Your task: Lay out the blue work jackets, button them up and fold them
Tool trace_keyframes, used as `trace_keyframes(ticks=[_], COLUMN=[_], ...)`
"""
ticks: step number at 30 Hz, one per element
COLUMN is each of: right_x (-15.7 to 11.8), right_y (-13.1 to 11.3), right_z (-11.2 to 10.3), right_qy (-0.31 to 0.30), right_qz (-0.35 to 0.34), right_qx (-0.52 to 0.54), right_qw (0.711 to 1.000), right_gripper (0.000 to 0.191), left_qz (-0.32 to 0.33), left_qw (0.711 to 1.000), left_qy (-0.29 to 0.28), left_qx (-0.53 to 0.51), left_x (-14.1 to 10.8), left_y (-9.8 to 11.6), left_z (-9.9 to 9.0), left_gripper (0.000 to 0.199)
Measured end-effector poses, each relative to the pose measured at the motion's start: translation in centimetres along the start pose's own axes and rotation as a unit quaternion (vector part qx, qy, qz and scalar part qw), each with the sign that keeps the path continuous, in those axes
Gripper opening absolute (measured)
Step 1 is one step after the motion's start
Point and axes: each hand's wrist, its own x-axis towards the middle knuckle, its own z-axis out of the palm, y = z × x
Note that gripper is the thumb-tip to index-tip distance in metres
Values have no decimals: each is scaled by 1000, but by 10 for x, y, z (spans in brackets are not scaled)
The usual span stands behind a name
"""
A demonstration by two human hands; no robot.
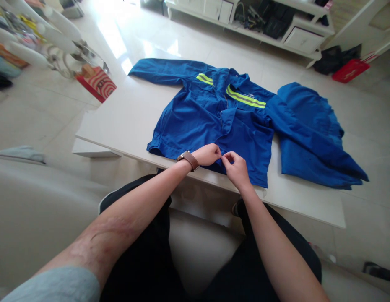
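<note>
A blue work jacket point(188, 113) with yellow and grey reflective strips lies spread on a white table point(119, 113), its collar away from me. At the bottom front hem, my left hand point(209, 154) and my right hand point(235, 167) meet with their fingers pinched together. Both appear to grip the jacket's hem near the front opening; the exact bit of cloth between the fingertips is too small to make out. One sleeve stretches to the far left, the other lies to the right across a second piece of folded blue clothing point(305, 109).
A white cabinet point(214, 21) with dark items on its shelf stands beyond the table. Beside the table's left end is a red and white paper bag point(97, 84). A red box point(350, 70) sits on the floor at the far right. My knees are under the near edge.
</note>
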Motion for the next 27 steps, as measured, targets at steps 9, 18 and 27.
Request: trace_keyframes(ticks=[9,18,27], right_x=[5,6,4], right_y=[18,18,15], right_z=[11,14,14], right_qy=[-33,-90,-61], right_qz=[119,193,120], right_qx=[131,225,110], right_qw=[984,951,985], right_gripper=[27,37,27], left_qz=[12,128,131], left_qw=[996,990,971], left_qy=[-6,-10,-2], left_qx=[-88,56,198], left_x=[0,-8,-9], left_y=[-2,1,-6], left_z=[1,-4,-1], left_gripper=[29,27,36])
